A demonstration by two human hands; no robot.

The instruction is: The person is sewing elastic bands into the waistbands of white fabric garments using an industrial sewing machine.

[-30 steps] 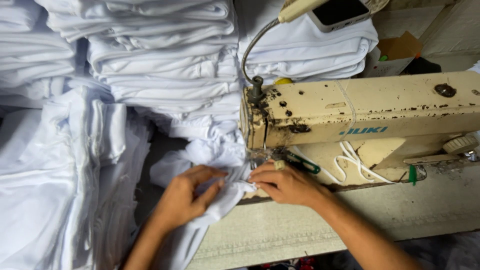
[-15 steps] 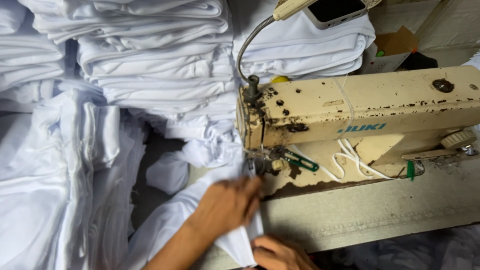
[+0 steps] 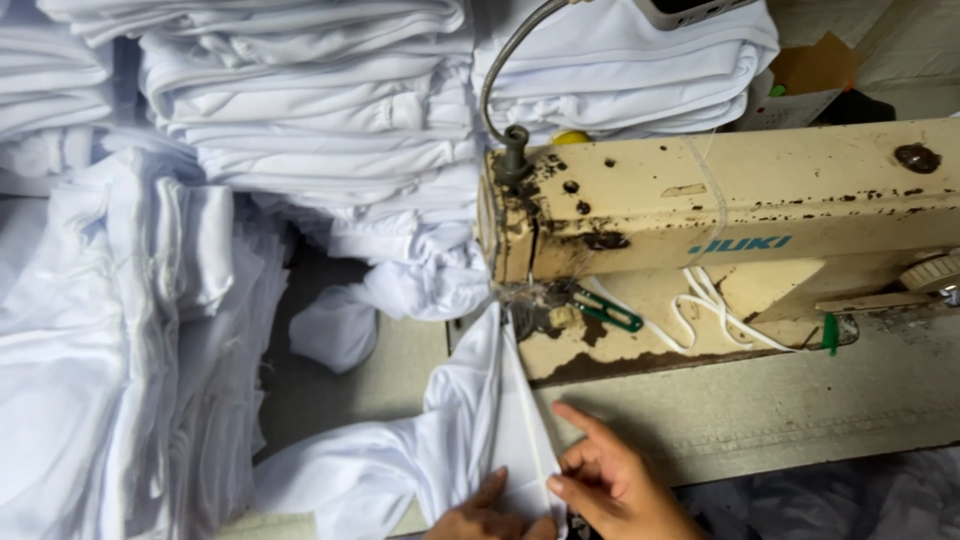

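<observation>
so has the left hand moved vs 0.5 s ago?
Yes. The left hand has dropped toward the bottom edge, further from the sewing machine, and now rests low on the white fabric beside the right hand.
</observation>
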